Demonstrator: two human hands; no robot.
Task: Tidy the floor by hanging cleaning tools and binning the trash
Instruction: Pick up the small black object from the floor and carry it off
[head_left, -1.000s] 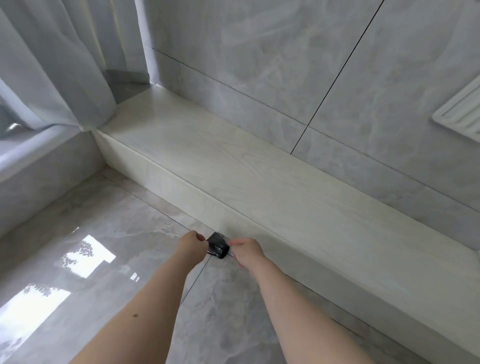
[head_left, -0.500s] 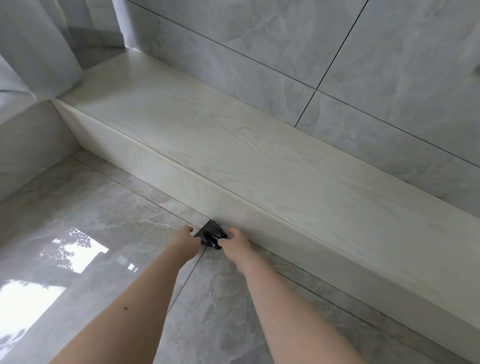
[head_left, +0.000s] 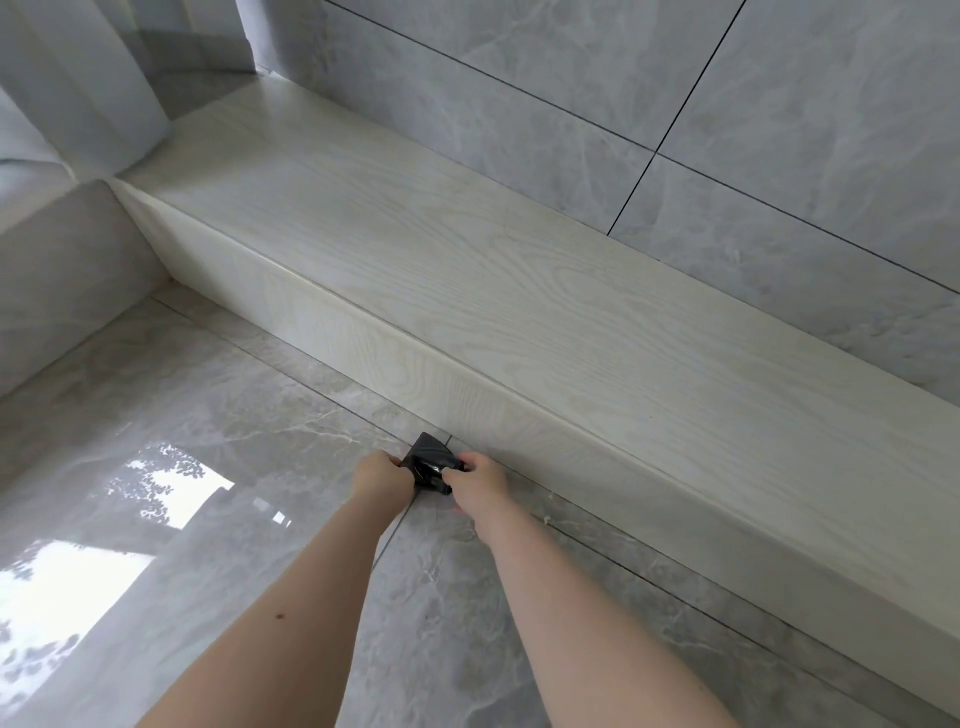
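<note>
Here, both arms reach out low over the glossy grey floor (head_left: 218, 415), and the two hands meet on a small black bag (head_left: 428, 464), a folded or rolled bit of shiny plastic film held just above the tile, close to the foot of the pale wood-grain step (head_left: 467, 291). The left hand (head_left: 382, 475) pinches its left edge, fingers curled under and hidden behind the knuckles, so I cannot tell how many of them grip. The right hand (head_left: 480, 480) pinches the right edge between thumb and curled fingers. With a grip on each side, the hands seem set to pull the film apart, and my guess is that the person is opening a fresh bag to take the trash, or unfolding it to see which way it opens. A pointed corner of the film sticks up on the far side, which suits a sheet partly unfolded. No trash, bin or cleaning tool shows anywhere near. Far left hangs a pale curtain (head_left: 78, 78), and the tiled wall (head_left: 675, 104) rises behind the step. Thin film like this will likely cling to itself, so the fingers may need to rub the layers apart.
</note>
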